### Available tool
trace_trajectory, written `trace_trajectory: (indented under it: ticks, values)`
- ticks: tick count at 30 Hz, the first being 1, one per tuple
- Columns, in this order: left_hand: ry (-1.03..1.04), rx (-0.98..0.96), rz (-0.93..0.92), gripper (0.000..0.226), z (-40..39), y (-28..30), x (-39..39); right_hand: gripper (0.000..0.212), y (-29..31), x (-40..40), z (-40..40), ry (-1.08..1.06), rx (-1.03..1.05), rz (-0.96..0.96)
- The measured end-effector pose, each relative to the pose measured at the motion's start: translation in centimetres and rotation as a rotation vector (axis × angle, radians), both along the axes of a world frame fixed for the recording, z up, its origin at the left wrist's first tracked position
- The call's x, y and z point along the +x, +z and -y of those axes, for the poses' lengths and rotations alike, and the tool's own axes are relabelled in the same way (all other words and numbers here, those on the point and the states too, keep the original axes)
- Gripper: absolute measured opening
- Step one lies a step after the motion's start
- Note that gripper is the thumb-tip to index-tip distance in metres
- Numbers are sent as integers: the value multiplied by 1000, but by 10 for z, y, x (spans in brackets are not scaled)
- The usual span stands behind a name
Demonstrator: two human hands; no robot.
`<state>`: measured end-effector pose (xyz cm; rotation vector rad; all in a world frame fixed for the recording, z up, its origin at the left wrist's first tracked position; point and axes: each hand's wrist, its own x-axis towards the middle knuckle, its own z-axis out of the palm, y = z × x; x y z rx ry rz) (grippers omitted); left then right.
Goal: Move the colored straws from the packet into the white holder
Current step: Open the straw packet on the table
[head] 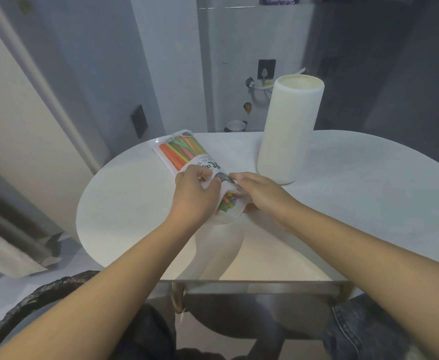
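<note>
Straws [229, 201] are still sitting inside the packet [184, 152], lying mid-surface. Left hand [195, 190] and right hand [260, 190] fingers are pinching its near mouth, seemingly spreading it. Next: drawing straws out toward the white holder [289, 131] standing just beside.

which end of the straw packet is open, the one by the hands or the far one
The near end of the straw packet, pinched between the left hand and right hand: straw tips show in its mouth. The far end lies flat.

Both forearms are bare, with no sleeves behind the fingers. Dark blue jeans [364, 331] cover the legs.
</note>
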<state>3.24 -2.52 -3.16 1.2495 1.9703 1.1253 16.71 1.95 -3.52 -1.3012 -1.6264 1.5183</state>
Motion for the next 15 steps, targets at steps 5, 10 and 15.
trace_trajectory:
  ticks: [5,10,15]
  values:
    - [245,-198,280,67,-15,-3,-6,35,-3,-3,1,57,49,74]
    - [279,-172,621,63,-28,-7,-12,35,0,-4,-2,43,58,60]
    - [184,-109,946,24,-28,-6,-13,30,8,0,-9,12,44,-45]
